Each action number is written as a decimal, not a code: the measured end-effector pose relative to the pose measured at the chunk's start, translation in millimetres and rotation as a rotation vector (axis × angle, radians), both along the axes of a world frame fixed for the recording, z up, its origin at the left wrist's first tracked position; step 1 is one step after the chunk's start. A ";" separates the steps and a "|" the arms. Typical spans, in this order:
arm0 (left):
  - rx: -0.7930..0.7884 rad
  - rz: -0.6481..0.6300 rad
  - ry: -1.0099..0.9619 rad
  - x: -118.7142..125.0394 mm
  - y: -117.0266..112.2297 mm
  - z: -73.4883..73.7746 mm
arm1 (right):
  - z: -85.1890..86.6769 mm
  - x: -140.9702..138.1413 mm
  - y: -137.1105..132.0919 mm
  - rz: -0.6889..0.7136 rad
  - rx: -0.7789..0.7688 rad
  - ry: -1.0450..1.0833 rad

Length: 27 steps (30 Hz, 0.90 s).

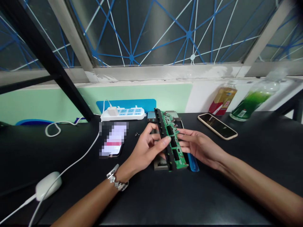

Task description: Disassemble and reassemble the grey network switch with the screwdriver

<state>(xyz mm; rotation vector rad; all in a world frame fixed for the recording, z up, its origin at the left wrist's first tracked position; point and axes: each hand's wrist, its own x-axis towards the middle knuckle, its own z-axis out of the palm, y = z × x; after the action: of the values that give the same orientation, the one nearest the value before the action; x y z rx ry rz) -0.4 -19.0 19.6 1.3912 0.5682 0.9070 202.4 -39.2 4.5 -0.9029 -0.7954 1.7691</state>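
Gripping green circuit board [174, 148] — ridged, glossy

Pretty basic spot: a long black table [255, 157] against a pale green painted wall [47, 104], black metal frame post [47, 63] at left, big slanted windows [161, 31] with blue-and-white web pattern behind.

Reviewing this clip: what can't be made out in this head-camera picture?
Head view:
- Phone: screen pixelated, content unreadable.
- Green circuit board: partly hidden by the left hand and right hand; markings too small to read.
- Small dark parts: too small to identify.
- Blue object: mostly hidden by the board.
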 end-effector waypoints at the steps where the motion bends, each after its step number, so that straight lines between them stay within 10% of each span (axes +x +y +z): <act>1: 0.010 -0.013 -0.015 1.4 -2.5 0.7 | 0.1 -2.4 -1.3 0.022 0.005 -0.003; 16: 0.095 0.014 0.018 8.3 -9.5 4.5 | 3.7 -15.6 -7.5 0.089 0.036 0.018; 27: 0.044 0.070 0.306 -18.8 21.8 5.5 | 8.3 13.6 3.5 -0.134 0.094 -0.182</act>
<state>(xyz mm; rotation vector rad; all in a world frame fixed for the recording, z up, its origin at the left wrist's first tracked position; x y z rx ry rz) -19.2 2.7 25.1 1.5699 0.8363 0.7696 216.0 -35.7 12.8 -1.0398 -0.9059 1.5364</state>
